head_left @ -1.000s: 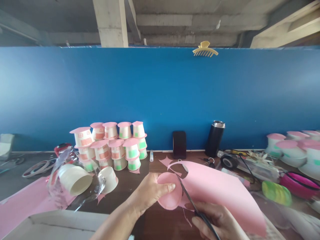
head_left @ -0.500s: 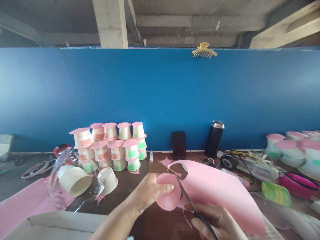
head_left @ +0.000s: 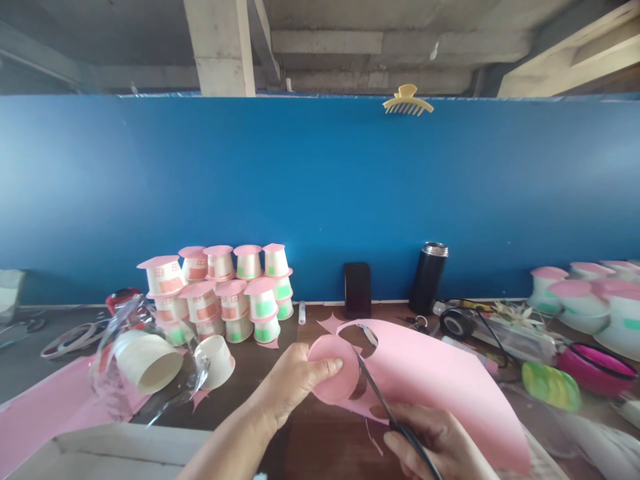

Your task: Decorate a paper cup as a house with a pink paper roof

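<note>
Pink paper disc (head_left: 338, 389) held flat toward the camera, low and near mid-view, over the brown worktop (head_left: 320, 440). Left hand (head_left: 293, 379) closed in a pinch on its left side: thumb pressed across the face, other fingers mostly hidden behind. Right hand (head_left: 433, 433) curled round the dark handles of scissors (head_left: 379, 395); the blades run up and leftward to the disc's right edge. Cannot tell how far the blades are parted, nor whether disc and sheet are joined.

Large pink sheet (head_left: 445, 380) to the right, bowed upward, a rounded cut-out near its upper left end; its lower part passes behind the right hand. Pointed pink scrap (head_left: 329, 324) just beyond the disc.

Left, farther back: stacked paper cups (head_left: 263, 301), upside down, pink discs on top, brick-red or green patches on the sides. Nearer, white cups in clear plastic (head_left: 150, 363) lie on their side; beside them a single cup (head_left: 216, 363), tilted.

Against the blue partition (head_left: 300, 193): black upright slab (head_left: 357, 290), then black flask (head_left: 429, 279) with steel rim. More pink-topped cups (head_left: 580, 308) far right.
</note>
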The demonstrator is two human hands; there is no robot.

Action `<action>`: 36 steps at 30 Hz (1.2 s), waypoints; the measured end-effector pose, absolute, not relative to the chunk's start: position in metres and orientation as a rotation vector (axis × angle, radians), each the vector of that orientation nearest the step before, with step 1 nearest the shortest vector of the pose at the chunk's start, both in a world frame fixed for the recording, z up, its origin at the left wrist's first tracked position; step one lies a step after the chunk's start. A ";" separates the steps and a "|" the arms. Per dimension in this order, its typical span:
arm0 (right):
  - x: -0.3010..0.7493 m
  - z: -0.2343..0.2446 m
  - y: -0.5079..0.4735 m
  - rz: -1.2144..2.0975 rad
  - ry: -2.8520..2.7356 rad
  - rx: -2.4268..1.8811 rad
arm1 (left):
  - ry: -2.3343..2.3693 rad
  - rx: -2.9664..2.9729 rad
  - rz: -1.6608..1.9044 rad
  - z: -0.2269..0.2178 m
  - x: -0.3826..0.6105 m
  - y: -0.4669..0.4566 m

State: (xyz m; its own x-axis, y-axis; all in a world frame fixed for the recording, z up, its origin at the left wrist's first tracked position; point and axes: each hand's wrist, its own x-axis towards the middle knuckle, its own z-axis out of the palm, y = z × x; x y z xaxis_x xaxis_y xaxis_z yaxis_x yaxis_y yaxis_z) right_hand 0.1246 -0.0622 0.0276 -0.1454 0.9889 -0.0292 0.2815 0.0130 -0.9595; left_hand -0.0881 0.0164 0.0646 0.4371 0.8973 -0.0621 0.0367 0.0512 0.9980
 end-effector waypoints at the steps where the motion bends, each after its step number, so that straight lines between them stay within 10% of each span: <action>1: 0.124 0.027 -0.062 1.173 -1.526 -1.356 | 0.920 1.367 0.828 0.064 -0.088 0.017; 36: 0.124 0.028 -0.063 1.221 -1.586 -1.293 | 0.848 1.414 0.751 0.068 -0.088 0.013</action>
State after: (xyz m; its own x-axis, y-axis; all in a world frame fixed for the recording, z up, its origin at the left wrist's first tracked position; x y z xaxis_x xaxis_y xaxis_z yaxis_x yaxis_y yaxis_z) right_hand 0.1239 -0.0628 0.0283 -0.2176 0.9758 -0.0216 0.2708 0.0391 -0.9618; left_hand -0.0881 0.0134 0.0677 0.5157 0.8551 -0.0538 0.0504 0.0324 0.9982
